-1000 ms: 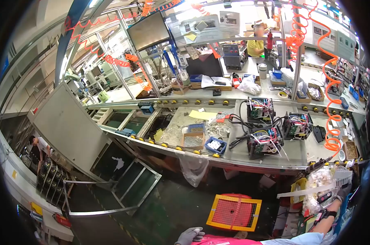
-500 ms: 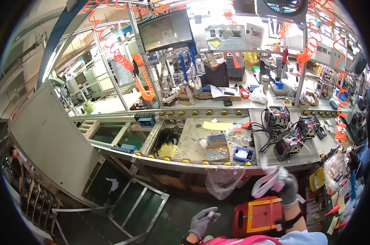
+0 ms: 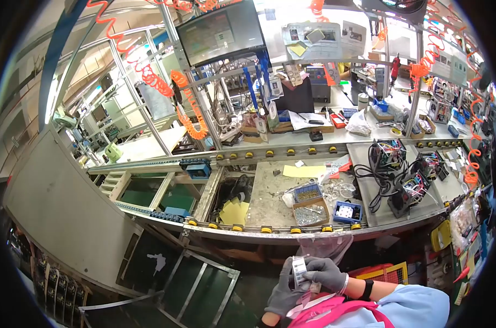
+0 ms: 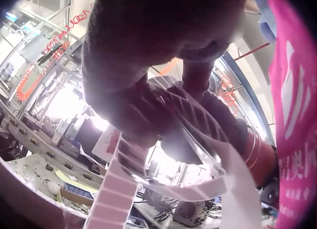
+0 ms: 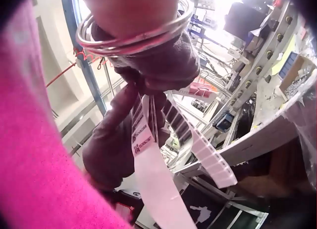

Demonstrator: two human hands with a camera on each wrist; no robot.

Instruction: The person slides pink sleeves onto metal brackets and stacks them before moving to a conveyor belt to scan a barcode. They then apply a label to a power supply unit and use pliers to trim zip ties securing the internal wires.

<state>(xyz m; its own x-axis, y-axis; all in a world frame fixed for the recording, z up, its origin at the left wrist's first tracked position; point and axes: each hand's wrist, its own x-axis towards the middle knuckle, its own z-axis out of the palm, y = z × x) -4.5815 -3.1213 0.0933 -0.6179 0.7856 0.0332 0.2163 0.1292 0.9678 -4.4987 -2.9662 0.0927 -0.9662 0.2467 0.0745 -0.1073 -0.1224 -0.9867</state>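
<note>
Holding a looped label strip in the left hand and the right hand, with each grip closed round it, near a pink garment. Beyond, on the surface, a parts box beside a blue bin; farther back, a monitor.

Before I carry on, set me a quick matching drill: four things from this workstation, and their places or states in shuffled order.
1. label strip
2. black cables
3. cardboard box
4. screen

A. filled with small metal parts
B. mounted above the bench, at the metal frame
C. held by the left hand and right hand
D. looped beside the wired units

Pairs: 1-C, 2-D, 3-A, 4-B
</note>
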